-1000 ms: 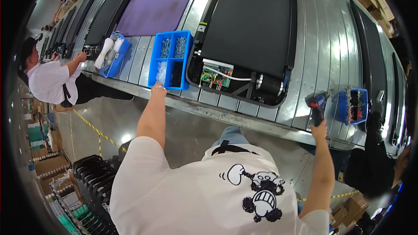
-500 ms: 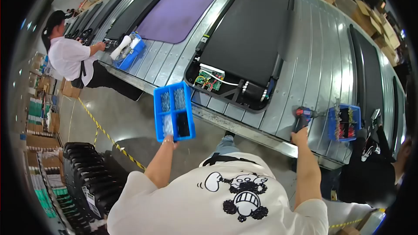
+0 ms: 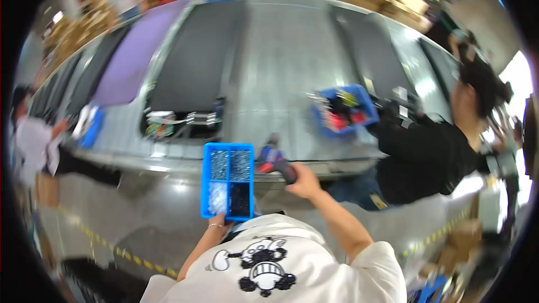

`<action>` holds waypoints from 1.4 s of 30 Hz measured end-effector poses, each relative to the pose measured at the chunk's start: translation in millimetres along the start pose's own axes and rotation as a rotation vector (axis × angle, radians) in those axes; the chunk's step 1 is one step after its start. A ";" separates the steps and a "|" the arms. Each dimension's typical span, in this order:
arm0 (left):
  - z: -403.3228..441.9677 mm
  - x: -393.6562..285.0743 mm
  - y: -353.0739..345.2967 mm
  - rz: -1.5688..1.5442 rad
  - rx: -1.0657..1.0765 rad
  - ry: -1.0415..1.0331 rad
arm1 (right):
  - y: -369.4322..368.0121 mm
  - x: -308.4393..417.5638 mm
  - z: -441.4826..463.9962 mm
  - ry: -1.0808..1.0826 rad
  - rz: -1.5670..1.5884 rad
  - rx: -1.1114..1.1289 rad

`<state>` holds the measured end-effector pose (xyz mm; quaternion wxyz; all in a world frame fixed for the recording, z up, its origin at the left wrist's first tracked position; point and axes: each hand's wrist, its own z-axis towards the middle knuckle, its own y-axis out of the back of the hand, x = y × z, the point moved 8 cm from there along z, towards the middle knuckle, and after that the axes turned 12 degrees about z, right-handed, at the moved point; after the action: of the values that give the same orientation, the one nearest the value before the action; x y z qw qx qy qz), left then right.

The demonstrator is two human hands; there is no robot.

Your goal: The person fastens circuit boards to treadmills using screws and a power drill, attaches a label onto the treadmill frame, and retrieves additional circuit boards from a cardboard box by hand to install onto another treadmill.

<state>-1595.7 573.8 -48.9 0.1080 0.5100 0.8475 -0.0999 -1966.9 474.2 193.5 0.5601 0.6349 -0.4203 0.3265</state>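
Observation:
My left hand [image 3: 218, 223] grips the near edge of a blue divided tray [image 3: 206, 182], held just off the workbench. Its compartments hold small metal screws in the far two, pale translucent pieces near left and dark pieces near right. Most of the left fingers are hidden under the tray. My right hand [image 3: 305, 182] is wrapped round the handle of a red, blue and black cordless drill [image 3: 272, 160], right of the tray, its tip pointing toward the bench. Beyond the tray lies a black treadmill [image 3: 193, 59] with exposed wiring at its near end.
A metal-topped workbench [image 3: 275, 73] runs across the view. On it are a blue bin [image 3: 365, 104] of coloured parts, another dark treadmill [image 3: 368, 45] and a purple mat [image 3: 132, 50]. A co-worker in black [image 3: 432, 157] stands close on the right; another person [image 3: 36, 140] works at left.
My view has swung right, blurring the scene. My right hand has brought the drill off the bench and in close to the tray. The left hand still holds the tray.

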 end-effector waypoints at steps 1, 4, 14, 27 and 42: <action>14.0 15.5 -15.5 0.088 0.054 0.041 | 10.2 1.4 -13.5 -0.013 0.056 -0.013; 40.6 24.0 -67.3 0.211 0.102 0.109 | 45.1 17.2 -57.6 -0.004 0.189 -0.060; 33.5 -37.1 -307.1 0.209 0.483 0.023 | 89.1 -5.6 -131.7 -0.151 0.189 -0.260; 78.7 -70.6 -268.4 0.563 0.384 0.165 | 72.7 41.4 -19.2 0.056 0.228 -0.236; 39.3 -45.0 -350.2 0.512 0.667 0.449 | 42.3 -11.9 53.7 0.230 -0.308 -0.523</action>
<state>-1882.3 363.9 -52.9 -0.2262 0.7183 0.6187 -0.2239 -2013.1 422.4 192.8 0.7907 0.4848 -0.3229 0.1884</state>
